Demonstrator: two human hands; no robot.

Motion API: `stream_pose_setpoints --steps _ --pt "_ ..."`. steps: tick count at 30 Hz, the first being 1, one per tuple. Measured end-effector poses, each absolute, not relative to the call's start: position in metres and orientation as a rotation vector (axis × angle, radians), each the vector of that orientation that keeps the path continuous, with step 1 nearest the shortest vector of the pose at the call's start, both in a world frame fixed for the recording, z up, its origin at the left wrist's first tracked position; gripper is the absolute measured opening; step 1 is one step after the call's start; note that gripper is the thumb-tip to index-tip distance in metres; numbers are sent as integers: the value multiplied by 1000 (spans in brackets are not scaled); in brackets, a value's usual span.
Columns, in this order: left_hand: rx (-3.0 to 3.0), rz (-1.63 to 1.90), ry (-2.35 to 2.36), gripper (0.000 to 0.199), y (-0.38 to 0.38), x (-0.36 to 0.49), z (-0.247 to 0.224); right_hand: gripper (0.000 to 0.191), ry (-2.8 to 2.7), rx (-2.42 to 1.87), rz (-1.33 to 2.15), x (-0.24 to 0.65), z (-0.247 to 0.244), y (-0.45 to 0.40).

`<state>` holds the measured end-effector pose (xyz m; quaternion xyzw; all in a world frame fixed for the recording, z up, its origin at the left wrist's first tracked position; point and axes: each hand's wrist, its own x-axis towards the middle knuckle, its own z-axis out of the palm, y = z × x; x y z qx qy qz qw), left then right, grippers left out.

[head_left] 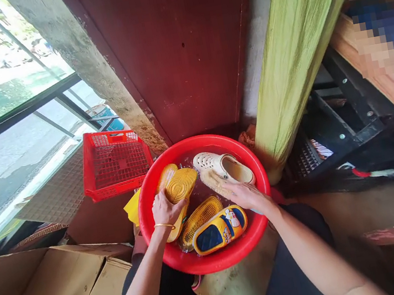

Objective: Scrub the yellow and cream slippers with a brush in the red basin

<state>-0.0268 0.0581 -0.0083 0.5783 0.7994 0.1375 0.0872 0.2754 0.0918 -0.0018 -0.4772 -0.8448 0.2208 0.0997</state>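
A red basin of water stands between my knees. At its left side, my left hand is closed around a yellow slipper, tilted with its ridged sole up. Another yellow slipper shows partly behind it. My right hand grips a tan scrub brush at the right side; its fingers hide part of the brush. Close against the brush sits a cream clog. Near the basin's front lie a yellow slipper with a zigzag sole and a yellow-and-blue slipper, upper side up.
Left of the basin is a red plastic crate. Cardboard boxes with wood pieces stand lower left. Behind are a dark red door and a green curtain. A black frame and wooden plank stand right.
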Motion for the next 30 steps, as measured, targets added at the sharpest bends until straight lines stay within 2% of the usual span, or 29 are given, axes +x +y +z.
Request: stream_pose_setpoints --steps 3,7,11,18,25,30 --pt "1787 518 2340 83 27 -18 -13 50 -2441 -1374 721 258 5 87" --pt "1924 550 2298 82 8 -2 -29 52 -2535 -1486 599 225 8 56" --pt "1911 527 2324 80 8 3 -43 55 -2734 -1362 518 204 2 28" --pt "2124 671 2253 82 15 2 -40 56 -2519 -1702 547 220 7 81" --pt "2299 851 2214 77 14 -6 -43 54 -2575 -1442 656 216 9 60" --pt "2369 978 2148 69 9 -13 -40 48 -2407 -1572 776 236 4 77"
